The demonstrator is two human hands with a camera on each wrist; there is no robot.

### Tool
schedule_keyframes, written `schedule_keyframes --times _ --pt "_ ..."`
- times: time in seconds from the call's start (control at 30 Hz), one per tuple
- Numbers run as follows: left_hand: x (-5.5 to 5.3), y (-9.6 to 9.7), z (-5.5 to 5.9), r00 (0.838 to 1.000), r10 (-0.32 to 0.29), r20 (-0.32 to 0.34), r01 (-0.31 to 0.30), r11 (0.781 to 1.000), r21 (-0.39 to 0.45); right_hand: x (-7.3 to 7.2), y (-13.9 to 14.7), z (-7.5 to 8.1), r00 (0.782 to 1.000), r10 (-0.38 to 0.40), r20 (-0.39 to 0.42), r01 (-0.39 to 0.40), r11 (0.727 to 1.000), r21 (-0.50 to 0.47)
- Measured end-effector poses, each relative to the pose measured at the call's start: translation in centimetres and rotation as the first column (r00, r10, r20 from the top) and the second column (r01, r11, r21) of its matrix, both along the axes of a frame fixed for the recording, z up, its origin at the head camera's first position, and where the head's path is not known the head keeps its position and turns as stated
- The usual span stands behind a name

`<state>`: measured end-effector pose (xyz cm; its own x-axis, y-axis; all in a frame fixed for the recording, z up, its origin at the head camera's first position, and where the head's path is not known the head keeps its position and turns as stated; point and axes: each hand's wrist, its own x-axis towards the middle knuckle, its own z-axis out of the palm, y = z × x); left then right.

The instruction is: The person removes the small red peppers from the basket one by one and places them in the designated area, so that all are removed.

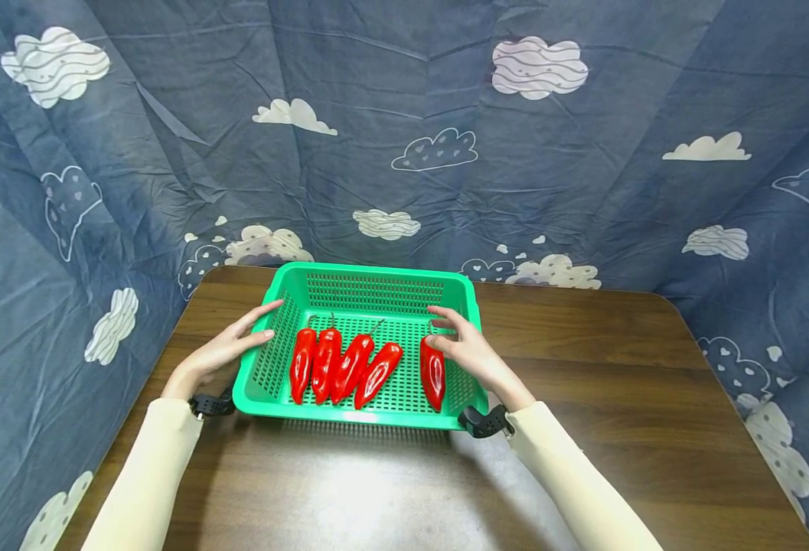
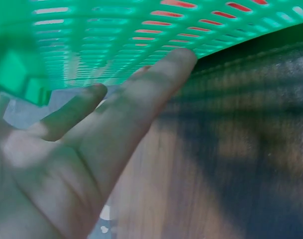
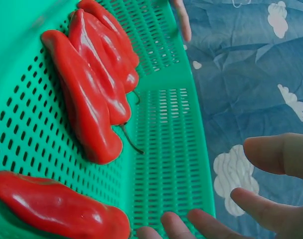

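A green plastic basket (image 1: 349, 418) with slotted walls stands on the table. Inside, several glossy red peppers (image 1: 327, 366) lie side by side toward the left, and a single red pepper (image 1: 433, 375) lies apart near the right wall. At the basket's left side is my left hand (image 1: 221, 350), its thumb and a finger reaching the rim. In the left wrist view, straight fingers (image 2: 173, 74) lie against the outer slotted wall. My right hand (image 1: 469, 350) hovers over the right end, above the stem end of the lone pepper, fingers spread and loosely bent, holding nothing.
The brown wooden table (image 1: 583, 383) extends to the right of the basket and in front of it. Behind hangs a blue curtain (image 1: 376, 92) with white cloud prints. A black wrist strap (image 1: 483, 422) on the right arm is by the basket's front right corner.
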<state>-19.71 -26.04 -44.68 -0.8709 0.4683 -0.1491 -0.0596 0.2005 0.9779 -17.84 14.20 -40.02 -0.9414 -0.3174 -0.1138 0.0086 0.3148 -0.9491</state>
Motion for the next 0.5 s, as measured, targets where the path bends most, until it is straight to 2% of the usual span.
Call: schedule_keyframes --times 0.27,0.5 --pt "-0.1 0.4 -0.7 0.998 0.035 0.057 -0.039 0.998 0.056 -0.6 0.1 -0.6 0.997 0.011 0.079 -0.009 1.000 -0.025" --pt "-0.2 0.5 -1.2 0.997 0.052 0.059 -0.056 0.995 0.077 -0.8 0.0 -0.7 0.994 -0.003 0.113 0.002 1.000 0.007"
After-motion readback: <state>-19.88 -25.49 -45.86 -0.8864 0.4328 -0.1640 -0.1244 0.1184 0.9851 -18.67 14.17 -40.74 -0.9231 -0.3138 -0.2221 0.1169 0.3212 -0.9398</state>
